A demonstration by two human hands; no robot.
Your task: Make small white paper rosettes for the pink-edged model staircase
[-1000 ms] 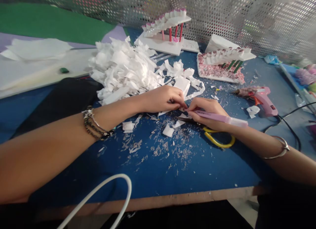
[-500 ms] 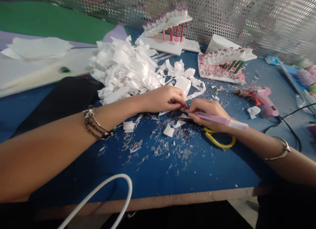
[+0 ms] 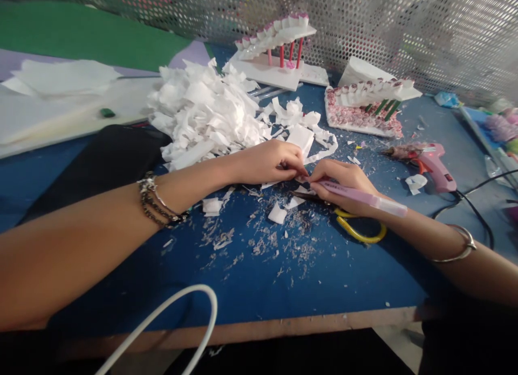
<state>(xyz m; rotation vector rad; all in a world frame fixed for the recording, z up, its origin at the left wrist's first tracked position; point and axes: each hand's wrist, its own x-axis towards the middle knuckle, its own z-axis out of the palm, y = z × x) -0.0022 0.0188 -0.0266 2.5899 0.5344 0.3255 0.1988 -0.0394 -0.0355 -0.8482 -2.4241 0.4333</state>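
- Blue tabletop fills most of the frame, and a perforated screen runs along the top.
- At centre our left hand has its fingers pinched shut on a small paper bit, which is pressed down on the tabletop.
- Just right of centre our right hand is closed round a pink tool. The tool's tip meets the paper bit where the two hands touch.
- Yellow-handled scissors lie flat under the right wrist. We cannot tell whether the hand bears on them.
- What looks done:
  - Two stepped models stand at the back, one on red posts and one on a pink-studded base.
  - A big heap of cut white paper lies at upper centre.
  - Fine scraps are strewn below the hands.
- What looks left, in our judgement, is plenty, since the heap is large and only one bit is being worked.
- A pink glue gun lies at right with its cord trailing off, well apart from the hands.
- For containers, we see only a shallow tray at the right edge. It holds pink and green items too blurred to name.
- White sheets lie at upper left, with a black cloth below them.
- A white cable loops at the bottom.
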